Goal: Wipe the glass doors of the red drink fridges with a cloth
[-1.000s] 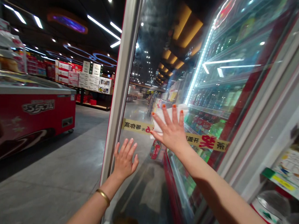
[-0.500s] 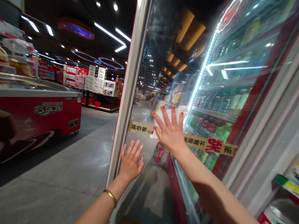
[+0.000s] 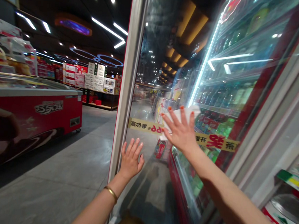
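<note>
My right hand [image 3: 182, 132] lies flat with its fingers spread over a white cloth or paper wipe [image 3: 195, 110], pressing it to the inner side of a glass door [image 3: 153, 69]. Parts of the wipe stick out past the fingertips and beside the thumb; the palm hides the rest. A yellow printed strip [image 3: 227, 144], its lettering reversed, crosses the glass behind this hand. Lower and to the left, my left hand [image 3: 132, 158] is open and holds nothing. It rests on or just in front of the glass, near the pale door frame [image 3: 127, 85], with a gold bangle [image 3: 111, 193] on the wrist.
A red chest freezer [image 3: 41, 118] stands at left on the grey floor [image 3: 76, 168]. Stacked boxes [image 3: 94, 80] sit on a display farther back. Lit drink shelves appear in the glass. At lower right are a shelf edge [image 3: 290, 180] and a clear-lidded container [image 3: 283, 213].
My right hand has slid to the right across the glass with the wipe under it, uncovering more print on the strip. My left hand has stayed nearly in place. The view has shifted slightly.
</note>
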Demonstrator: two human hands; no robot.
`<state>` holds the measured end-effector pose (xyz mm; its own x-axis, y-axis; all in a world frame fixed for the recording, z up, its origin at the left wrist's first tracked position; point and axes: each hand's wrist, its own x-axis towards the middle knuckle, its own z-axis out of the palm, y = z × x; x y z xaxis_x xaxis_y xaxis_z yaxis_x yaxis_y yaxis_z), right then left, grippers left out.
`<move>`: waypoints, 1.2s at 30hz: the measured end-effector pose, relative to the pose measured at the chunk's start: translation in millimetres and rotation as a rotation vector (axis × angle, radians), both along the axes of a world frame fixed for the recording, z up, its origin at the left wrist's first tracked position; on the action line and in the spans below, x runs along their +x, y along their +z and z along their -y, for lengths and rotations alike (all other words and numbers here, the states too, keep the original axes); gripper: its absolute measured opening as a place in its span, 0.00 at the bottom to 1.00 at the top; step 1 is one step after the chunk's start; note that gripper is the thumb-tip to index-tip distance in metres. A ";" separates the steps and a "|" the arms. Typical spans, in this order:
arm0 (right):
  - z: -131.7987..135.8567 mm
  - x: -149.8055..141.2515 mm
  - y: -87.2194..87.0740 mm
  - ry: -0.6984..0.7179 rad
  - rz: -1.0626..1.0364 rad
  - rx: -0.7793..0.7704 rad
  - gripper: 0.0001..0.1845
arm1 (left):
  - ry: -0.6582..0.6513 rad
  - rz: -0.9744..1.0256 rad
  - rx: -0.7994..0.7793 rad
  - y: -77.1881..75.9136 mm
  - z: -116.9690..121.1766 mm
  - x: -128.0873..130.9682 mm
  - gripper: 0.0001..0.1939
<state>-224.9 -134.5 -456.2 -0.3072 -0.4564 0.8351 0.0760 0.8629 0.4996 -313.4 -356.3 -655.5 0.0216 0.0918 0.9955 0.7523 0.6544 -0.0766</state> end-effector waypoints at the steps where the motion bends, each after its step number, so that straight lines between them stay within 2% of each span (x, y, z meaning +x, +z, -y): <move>1: -13.9 6.5 10.4 -0.044 -0.072 -0.109 0.39 | 0.000 -0.001 0.003 0.1 -0.2 0.2 0.42; 3: -24.3 11.8 27.2 -0.098 -0.187 -0.320 0.40 | 0.004 -0.009 0.009 0.6 -0.5 0.3 0.43; 5: -16.7 9.5 26.4 -0.090 -0.210 -0.395 0.42 | 0.007 -0.015 0.007 1.2 0.0 0.1 0.43; 7: -5.9 7.1 4.5 -0.030 -0.135 -0.270 0.42 | 0.009 -0.014 -0.006 1.4 1.5 0.0 0.43; 9: -7.8 11.0 -28.2 0.049 -0.024 -0.043 0.41 | 0.018 -0.023 -0.014 1.2 3.9 0.9 0.42; 11: -29.4 22.9 -54.1 0.091 0.032 0.087 0.39 | 0.027 -0.032 -0.009 2.2 6.0 3.9 0.40; 12: -45.6 31.0 -60.0 0.081 0.024 0.068 0.39 | 0.029 -0.031 0.001 4.1 6.3 6.4 0.39; 13: -62.8 39.3 -60.2 0.049 -0.006 -0.008 0.39 | 0.029 -0.023 0.016 7.6 5.8 9.6 0.38; 15: -91.2 52.6 -47.4 -0.043 -0.110 -0.247 0.41 | 0.023 -0.007 0.054 19.9 1.3 17.1 0.35; 17: -102.4 56.9 -31.1 -0.123 -0.186 -0.446 0.43 | 0.019 0.000 0.081 38.5 -8.1 23.6 0.33; 18: -101.4 55.9 -27.0 -0.146 -0.199 -0.493 0.43 | 0.019 0.007 0.081 48.8 -14.2 25.9 0.33; 20: -92.5 51.7 -32.6 -0.166 -0.170 -0.483 0.44 | 0.033 0.031 0.064 67.0 -26.7 28.0 0.35; 22: -85.6 51.2 -51.5 -0.164 -0.081 -0.385 0.44 | 0.042 0.050 0.041 77.7 -35.3 27.6 0.39; 24: -88.5 57.8 -68.6 -0.170 0.023 -0.300 0.42 | 0.024 0.071 0.017 80.4 -37.6 25.1 0.41; 26: -98.0 68.7 -70.1 -0.220 0.076 -0.324 0.41 | -0.018 0.113 0.004 78.6 -35.8 19.9 0.42; 28: -103.9 75.8 -54.9 -0.300 0.026 -0.463 0.42 | -0.051 0.162 0.002 76.3 -33.6 13.2 0.43; 30: -96.7 72.4 -36.4 -0.347 -0.085 -0.602 0.43 | -0.065 0.172 -0.001 75.2 -32.6 8.5 0.44; 32: -76.5 61.2 -33.3 -0.336 -0.096 -0.597 0.43 | -0.065 0.157 -0.012 75.3 -32.3 7.5 0.44; 34: -55.3 50.9 -55.5 -0.272 0.061 -0.423 0.42 | -0.061 0.152 -0.017 75.4 -31.9 9.1 0.42; 36: -48.8 48.9 -96.1 -0.194 0.258 -0.233 0.40 | -0.075 0.173 -0.018 75.3 -31.1 11.4 0.40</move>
<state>-176.0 -85.7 -552.3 -0.5822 -0.1767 0.7936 0.1467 0.9372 0.3163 -302.0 -325.1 -580.2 -0.1421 0.1138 0.9833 0.8017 0.5959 0.0469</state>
